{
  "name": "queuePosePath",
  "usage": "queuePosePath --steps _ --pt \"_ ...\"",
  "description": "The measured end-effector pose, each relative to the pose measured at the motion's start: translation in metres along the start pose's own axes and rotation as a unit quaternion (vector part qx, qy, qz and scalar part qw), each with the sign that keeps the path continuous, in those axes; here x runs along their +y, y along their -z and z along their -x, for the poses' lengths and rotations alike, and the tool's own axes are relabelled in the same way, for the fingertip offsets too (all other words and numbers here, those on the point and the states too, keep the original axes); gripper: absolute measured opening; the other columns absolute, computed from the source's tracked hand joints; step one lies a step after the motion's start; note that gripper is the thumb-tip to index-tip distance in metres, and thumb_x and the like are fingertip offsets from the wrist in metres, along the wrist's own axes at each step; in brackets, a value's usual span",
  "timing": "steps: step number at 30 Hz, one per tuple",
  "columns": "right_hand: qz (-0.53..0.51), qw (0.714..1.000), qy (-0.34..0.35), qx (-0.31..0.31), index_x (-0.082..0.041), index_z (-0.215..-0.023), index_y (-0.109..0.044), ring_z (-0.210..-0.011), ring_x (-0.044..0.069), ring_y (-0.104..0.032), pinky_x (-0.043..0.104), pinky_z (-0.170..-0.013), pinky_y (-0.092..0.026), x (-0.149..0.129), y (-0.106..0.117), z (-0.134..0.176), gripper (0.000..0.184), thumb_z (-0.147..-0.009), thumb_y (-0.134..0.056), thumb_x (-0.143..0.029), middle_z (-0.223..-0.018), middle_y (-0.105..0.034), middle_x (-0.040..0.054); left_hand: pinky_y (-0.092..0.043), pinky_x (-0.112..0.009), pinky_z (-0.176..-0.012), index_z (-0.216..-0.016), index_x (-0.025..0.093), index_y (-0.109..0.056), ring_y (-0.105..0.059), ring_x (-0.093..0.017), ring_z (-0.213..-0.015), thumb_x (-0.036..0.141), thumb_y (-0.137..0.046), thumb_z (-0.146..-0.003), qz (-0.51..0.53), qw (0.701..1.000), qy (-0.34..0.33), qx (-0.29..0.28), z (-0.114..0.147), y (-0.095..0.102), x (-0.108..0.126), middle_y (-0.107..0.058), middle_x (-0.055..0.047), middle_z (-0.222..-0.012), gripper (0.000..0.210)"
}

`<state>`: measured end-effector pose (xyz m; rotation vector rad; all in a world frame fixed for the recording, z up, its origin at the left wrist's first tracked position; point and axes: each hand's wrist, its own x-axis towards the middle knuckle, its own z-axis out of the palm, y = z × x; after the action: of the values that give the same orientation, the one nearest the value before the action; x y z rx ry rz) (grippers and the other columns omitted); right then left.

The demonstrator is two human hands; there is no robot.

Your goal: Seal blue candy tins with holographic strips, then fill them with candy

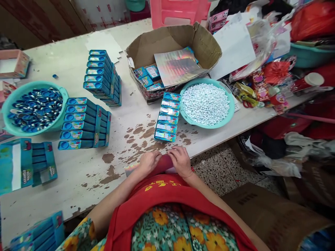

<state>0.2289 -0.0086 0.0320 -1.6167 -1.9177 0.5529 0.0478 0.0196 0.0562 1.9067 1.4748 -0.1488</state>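
At the table's front edge, close against the red apron (167, 191), my left hand (149, 162) and my right hand (181, 162) hold a shiny holographic sheet (163, 164) between them. Its surface reflects red, and a silvery part shows left of my left wrist. Both hands are closed, with fingertips pinched at the sheet's upper edge. Whether something small sits between the fingertips cannot be made out. Just beyond them stands a row of blue candy boxes (167, 118) with shiny labels on their upper faces. A turquoise basin of pale blue candies (205, 104) touches the row's right side.
Stacked blue boxes (85, 123) stand left, with another stack (102, 76) behind. A turquoise basin (52, 129) holds blue caps. The cardboard box (172, 38) contains small boxes and a holographic sheet (180, 66). Bags and wrappers (261, 83) crowd the right. Brown stains mark the table (138, 104).
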Motion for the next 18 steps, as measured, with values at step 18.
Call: queuePosePath --steps 18 --pt "-0.008 0.992 0.1 -0.079 -0.02 -0.083 -0.062 -0.079 0.018 -0.058 0.033 -0.076 -0.044 -0.035 0.038 0.008 0.016 -0.091 -0.049 -0.022 -0.076 -0.065 0.0043 -0.043 -0.026 -0.076 -0.094 0.022 -0.067 -0.062 -0.02 -0.087 0.033 -0.043 -0.09 0.084 0.995 0.046 0.031 -0.009 0.0 -0.005 -0.069 -0.006 -0.09 0.026"
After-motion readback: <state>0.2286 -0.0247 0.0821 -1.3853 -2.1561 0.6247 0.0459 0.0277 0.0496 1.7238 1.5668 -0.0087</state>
